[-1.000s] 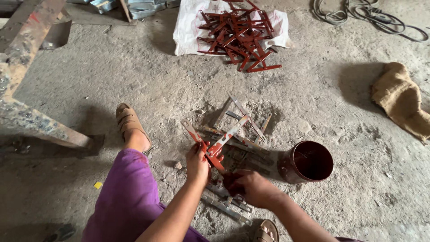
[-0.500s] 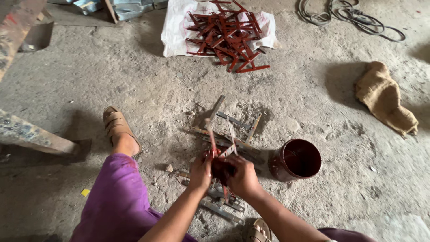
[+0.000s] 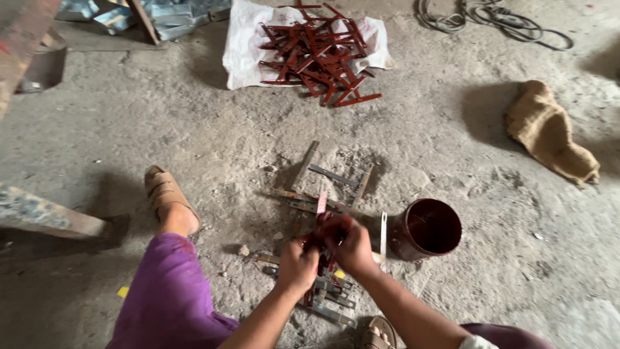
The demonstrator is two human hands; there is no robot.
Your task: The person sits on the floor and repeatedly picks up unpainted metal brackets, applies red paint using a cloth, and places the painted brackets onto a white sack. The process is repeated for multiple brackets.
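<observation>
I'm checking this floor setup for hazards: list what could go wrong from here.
1. The open paint tin stands close beside the right hand; an elbow swing could tip it.
2. Both hands, the left hand too, grip a wet red metal piece, so paint may smear or the piece slip.
3. Bare metal strips lie loose near the sandalled foot; they could cut it.

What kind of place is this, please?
Probably a rough workshop floor: bare dusty concrete floor, a pile of red-painted metal pieces on a white sack, and a paint can.
</observation>
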